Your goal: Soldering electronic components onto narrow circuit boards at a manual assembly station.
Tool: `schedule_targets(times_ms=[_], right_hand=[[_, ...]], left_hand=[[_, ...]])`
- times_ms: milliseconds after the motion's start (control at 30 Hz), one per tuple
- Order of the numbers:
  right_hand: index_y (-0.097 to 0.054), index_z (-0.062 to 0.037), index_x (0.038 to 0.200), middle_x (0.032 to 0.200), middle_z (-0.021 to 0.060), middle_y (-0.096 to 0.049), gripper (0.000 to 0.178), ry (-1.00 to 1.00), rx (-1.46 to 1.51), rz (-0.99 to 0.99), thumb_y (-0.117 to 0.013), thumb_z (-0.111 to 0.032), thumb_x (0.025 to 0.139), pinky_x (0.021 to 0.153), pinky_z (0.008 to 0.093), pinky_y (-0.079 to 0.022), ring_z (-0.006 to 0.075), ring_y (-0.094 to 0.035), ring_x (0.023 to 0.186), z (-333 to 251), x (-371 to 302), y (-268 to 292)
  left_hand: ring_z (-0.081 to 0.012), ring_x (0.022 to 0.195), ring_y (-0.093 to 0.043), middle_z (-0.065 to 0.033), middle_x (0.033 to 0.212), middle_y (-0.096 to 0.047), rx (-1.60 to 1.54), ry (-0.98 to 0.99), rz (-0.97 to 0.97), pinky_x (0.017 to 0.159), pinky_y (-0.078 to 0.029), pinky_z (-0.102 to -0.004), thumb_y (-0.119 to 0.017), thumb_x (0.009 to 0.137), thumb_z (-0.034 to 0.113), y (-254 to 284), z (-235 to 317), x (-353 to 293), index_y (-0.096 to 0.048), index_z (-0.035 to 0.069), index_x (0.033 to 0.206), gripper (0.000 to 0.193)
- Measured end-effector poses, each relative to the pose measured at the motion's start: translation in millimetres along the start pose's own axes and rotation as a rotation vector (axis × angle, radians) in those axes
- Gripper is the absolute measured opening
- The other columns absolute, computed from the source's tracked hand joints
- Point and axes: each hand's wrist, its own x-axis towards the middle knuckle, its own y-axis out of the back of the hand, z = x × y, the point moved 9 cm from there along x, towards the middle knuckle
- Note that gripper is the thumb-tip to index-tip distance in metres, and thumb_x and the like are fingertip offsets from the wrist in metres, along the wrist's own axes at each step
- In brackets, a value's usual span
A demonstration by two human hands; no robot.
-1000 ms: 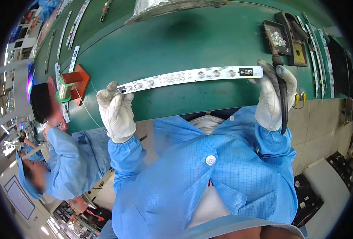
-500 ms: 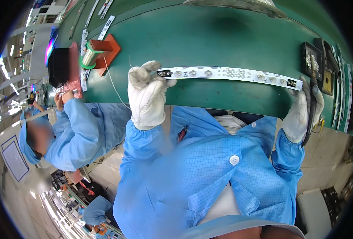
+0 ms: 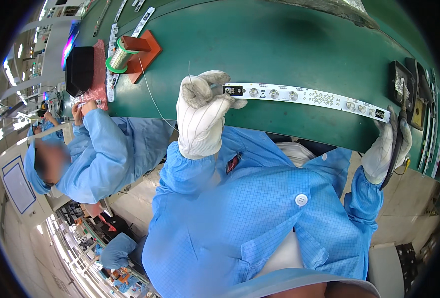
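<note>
A long white LED circuit-board strip [image 3: 315, 97] with round clear lenses spans between my two gloved hands, above the green bench. Its left end, with a black connector block, is pinched by my left hand [image 3: 201, 116]. A thin solder wire [image 3: 154, 98] runs into that same hand, and its free tip sticks up above the fingers. My right hand [image 3: 383, 149] supports the strip's right end and also holds a dark soldering iron [image 3: 393, 158], its upper part beside a black tray. Where the right fingertips meet the strip is partly hidden.
An orange stand with a solder spool [image 3: 121, 55] stands at the left. Behind it lie more white strips [image 3: 143, 22] and a black box [image 3: 80, 71]. Black trays [image 3: 402, 84] and further strips are at the right. A co-worker in blue [image 3: 98, 154] sits at the left.
The strip and both hands now appear further right in view, with the strip's right end dipping lower. The bench items have shifted right as well. Both grips look the same.
</note>
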Motion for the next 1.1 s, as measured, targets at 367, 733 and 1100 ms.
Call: schedule_targets(times_ms=[367,733,1100], right_hand=[[-0.059,0.0027,0.111,0.112,0.0141,-0.064,0.022,-0.004,-0.287,-0.234,-0.059,0.004,0.089,0.091,0.0297,-0.049,0.0208,-0.063,0.103,-4.8,16.8,1.3],[-0.062,-0.0042,0.094,0.071,0.0108,-0.060,0.023,0.418,-0.544,-0.293,-0.067,0.002,0.073,0.056,0.0397,-0.046,0.0298,-0.059,0.062,-65.2,69.7,51.7],[-0.061,-0.0064,0.094,0.068,0.0101,-0.058,0.027,0.589,-0.698,0.134,-0.063,0.005,0.071,0.050,0.0394,-0.043,0.0292,-0.057,0.056,-96.9,111.1,217.4]], left_hand=[[-0.0342,0.106,-0.058,-0.0160,0.123,-0.056,-0.188,-0.035,0.122,0.082,-0.053,-0.0511,-0.063,0.071,-0.011,17.0,39.2,5.2,-0.056,0.009,0.118,0.051],[-0.0221,0.099,-0.054,-0.0100,0.097,-0.050,0.296,-0.471,0.195,0.098,-0.049,-0.0414,-0.054,0.083,-0.001,15.5,149.0,83.9,-0.049,0.001,0.092,0.010],[-0.0205,0.085,-0.061,-0.0123,0.098,-0.065,0.839,-0.324,0.026,0.075,-0.051,-0.0349,-0.066,0.086,0.017,-171.2,-29.5,308.5,-0.056,-0.009,0.103,0.032]])
